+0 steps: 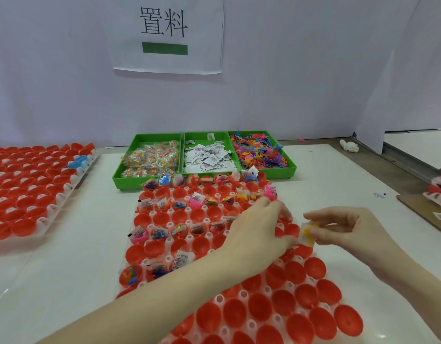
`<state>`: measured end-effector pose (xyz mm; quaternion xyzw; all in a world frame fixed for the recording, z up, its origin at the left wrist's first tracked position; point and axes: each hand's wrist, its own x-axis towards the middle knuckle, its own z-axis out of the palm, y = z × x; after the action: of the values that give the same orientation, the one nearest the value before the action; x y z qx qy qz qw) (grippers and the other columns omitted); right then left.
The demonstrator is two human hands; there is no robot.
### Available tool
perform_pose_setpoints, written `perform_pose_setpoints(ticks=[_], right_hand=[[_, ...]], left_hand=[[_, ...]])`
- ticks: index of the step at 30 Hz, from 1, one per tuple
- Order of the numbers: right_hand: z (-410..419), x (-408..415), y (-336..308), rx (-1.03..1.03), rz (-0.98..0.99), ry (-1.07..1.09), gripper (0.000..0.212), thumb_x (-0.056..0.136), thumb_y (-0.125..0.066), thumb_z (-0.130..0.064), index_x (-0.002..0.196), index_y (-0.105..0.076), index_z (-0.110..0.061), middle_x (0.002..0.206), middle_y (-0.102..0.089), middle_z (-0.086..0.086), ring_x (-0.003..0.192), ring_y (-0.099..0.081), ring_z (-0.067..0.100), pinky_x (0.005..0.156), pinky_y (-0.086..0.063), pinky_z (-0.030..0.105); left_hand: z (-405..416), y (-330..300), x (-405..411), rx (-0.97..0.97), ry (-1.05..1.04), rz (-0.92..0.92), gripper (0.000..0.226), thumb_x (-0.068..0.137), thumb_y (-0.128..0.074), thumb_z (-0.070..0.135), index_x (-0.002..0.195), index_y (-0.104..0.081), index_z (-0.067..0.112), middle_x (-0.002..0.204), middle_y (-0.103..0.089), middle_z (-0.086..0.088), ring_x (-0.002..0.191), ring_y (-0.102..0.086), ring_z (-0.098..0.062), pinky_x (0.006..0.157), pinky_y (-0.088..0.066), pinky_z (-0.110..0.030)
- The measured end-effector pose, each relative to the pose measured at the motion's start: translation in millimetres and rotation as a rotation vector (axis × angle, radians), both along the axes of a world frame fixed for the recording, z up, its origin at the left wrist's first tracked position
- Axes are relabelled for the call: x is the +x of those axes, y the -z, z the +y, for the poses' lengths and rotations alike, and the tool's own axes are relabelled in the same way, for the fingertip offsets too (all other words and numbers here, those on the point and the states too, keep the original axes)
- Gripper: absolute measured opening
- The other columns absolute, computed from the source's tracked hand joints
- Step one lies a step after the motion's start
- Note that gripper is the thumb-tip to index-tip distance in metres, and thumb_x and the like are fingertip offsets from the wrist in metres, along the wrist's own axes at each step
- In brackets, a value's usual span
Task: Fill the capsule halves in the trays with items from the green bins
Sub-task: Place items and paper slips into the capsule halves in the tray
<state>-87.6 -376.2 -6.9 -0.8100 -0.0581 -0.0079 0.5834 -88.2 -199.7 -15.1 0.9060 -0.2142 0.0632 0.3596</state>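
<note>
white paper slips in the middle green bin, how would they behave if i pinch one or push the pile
The white paper slips look thin and creased, so one would likely feel very light and floppy. They lie loose and overlapping, so a pinch may lift several together. Pushed, the pile would probably slide and bunch against the middle green bin wall rather than roll.

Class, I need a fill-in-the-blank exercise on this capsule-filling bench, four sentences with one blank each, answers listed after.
1. The three bins behind the tray are coloured ____.
2. The capsule halves in the tray are coloured ____.
3. The right hand pinches a small packet with a ____ toy inside.
4. The white paper slips lie in the ____ bin of the three.

Answers: green; red; yellow; middle
</note>
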Motion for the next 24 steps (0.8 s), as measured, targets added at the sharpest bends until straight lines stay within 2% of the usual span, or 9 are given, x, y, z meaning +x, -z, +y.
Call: perform_pose_setpoints(ticks=[3,5,8,10,14,16,18,21,24], right_hand=[[-3,-1,18,-0.042,-0.003,0.070,0.025,0.074,-0.068,0.012,0.086,-0.071,-0.010,0.072,-0.071,0.006,0.060,-0.069,0.011,0.056,-0.052,0.013],[-1,-1,23,-0.089,-0.020,0.078,0.027,0.074,-0.069,0.010,0.084,-0.071,-0.015,0.074,-0.072,0.005,0.064,-0.070,0.012,0.058,-0.053,0.015],[2,-2,26,-0.309,-0.115,0.001,0.037,0.071,-0.073,0.003,0.073,-0.068,-0.034,0.070,-0.071,-0.016,0.070,-0.065,0.000,0.061,-0.047,0.008],[4,-2,24,-0.493,-0.192,-0.044,0.037,0.069,-0.077,-0.006,0.067,-0.066,-0.041,0.072,-0.065,-0.032,0.078,-0.058,-0.005,0.064,-0.039,0.005],[3,7,11,-0.636,-0.140,-0.152,0.037,0.066,-0.078,-0.007,0.055,-0.066,-0.040,0.059,-0.062,-0.031,0.067,-0.057,-0.006,0.061,-0.038,0.006],[5,14,5,-0.789,-0.085,-0.261,0.033,0.070,-0.074,-0.009,0.058,-0.068,-0.039,0.053,-0.056,-0.035,0.065,-0.055,-0.010,0.060,-0.039,0.007],[9,21,0,-0.922,-0.057,-0.328,0.021,0.073,-0.073,-0.014,0.067,-0.072,-0.035,0.052,-0.056,-0.028,0.061,-0.053,-0.010,0.058,-0.038,0.006],[10,29,-4,-0.975,0.003,-0.361,0.030,0.076,-0.072,-0.017,0.063,-0.063,-0.043,0.070,-0.058,-0.017,0.063,-0.054,-0.004,0.060,-0.041,0.008],[5,31,-8,-0.947,0.043,-0.424,0.033,0.079,-0.071,-0.017,0.071,-0.058,-0.047,0.093,-0.055,-0.013,0.075,-0.059,0.002,0.070,-0.048,0.015]], left_hand=[[1,6,2,0.239,0.057,-0.085,0.036,0.085,-0.060,0.041,0.116,-0.061,0.022,0.116,-0.056,0.005,0.107,-0.046,-0.017,0.092,-0.037,-0.034],[-1,8,3,0.353,0.093,-0.153,0.036,0.088,-0.054,0.043,0.119,-0.062,0.025,0.122,-0.057,0.007,0.109,-0.043,-0.016,0.089,-0.032,-0.031],[-2,10,4,0.401,0.115,-0.216,0.031,0.091,-0.050,0.041,0.113,-0.066,0.027,0.119,-0.060,0.007,0.106,-0.042,-0.016,0.078,-0.021,-0.026],[-4,11,4,0.391,0.124,-0.244,0.028,0.092,-0.049,0.036,0.110,-0.068,0.026,0.114,-0.062,0.004,0.104,-0.042,-0.017,0.074,-0.018,-0.025],[-5,12,6,0.372,0.141,-0.227,0.026,0.091,-0.050,0.030,0.106,-0.070,0.022,0.109,-0.062,-0.002,0.109,-0.044,-0.019,0.075,-0.017,-0.023],[-5,12,7,0.381,0.145,-0.224,0.026,0.091,-0.051,0.032,0.106,-0.069,0.021,0.103,-0.064,-0.001,0.106,-0.047,-0.019,0.074,-0.017,-0.024],[-3,9,7,0.387,0.132,-0.260,0.031,0.089,-0.052,0.042,0.109,-0.067,0.023,0.100,-0.065,0.002,0.102,-0.049,-0.018,0.074,-0.017,-0.025],[12,-7,13,0.237,0.072,-0.359,0.038,0.085,-0.052,0.052,0.104,-0.069,0.023,0.095,-0.069,0.006,0.094,-0.056,-0.014,0.080,-0.025,-0.026],[53,-27,31,0.001,-0.046,-0.355,0.035,0.089,-0.053,0.043,0.082,-0.074,0.017,0.070,-0.068,0.011,0.067,-0.061,-0.006,0.079,-0.044,-0.033]])
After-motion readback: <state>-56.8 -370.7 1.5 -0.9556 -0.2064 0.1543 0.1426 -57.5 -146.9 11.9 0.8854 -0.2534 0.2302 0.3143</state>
